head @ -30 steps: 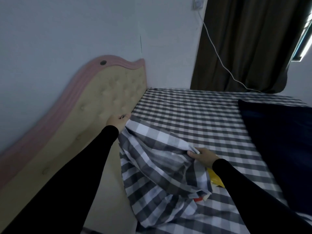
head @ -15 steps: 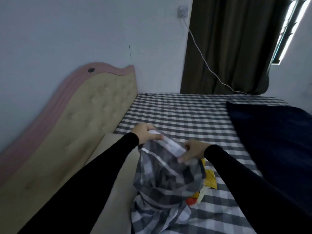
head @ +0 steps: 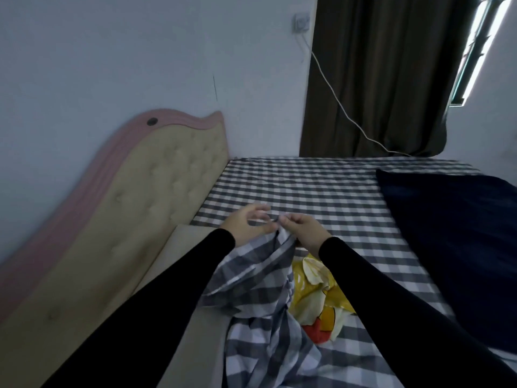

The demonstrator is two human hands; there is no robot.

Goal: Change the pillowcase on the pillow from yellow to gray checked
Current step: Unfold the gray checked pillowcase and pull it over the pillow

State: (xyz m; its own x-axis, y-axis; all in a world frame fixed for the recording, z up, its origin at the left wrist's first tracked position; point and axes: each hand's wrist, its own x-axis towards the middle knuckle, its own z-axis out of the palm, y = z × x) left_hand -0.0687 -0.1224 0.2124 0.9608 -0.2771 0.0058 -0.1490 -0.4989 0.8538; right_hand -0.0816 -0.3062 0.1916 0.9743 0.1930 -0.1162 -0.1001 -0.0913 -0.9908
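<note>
The gray checked pillowcase [head: 257,278] hangs bunched in front of me, lifted by its top edge above the bed. My right hand [head: 303,229] pinches that top edge. My left hand [head: 246,226] touches the same edge with thumb and forefinger, the other fingers spread loosely. Both hands meet at the middle. Under my right forearm, the yellow pillowcase [head: 317,299] with a white and red print lies crumpled on the bed, partly covered by the gray cloth. No bare pillow shows.
The bed has a gray checked sheet [head: 305,191]. A dark navy blanket [head: 453,239] covers its right side. The beige tufted headboard with pink trim [head: 156,189] stands at left. Behind hang a dark curtain [head: 375,79] and a white cable [head: 338,105].
My hands have drawn together from apart, gathering the gray checked pillowcase's top edge into one bunch. The yellow pillowcase shows more below my right arm.
</note>
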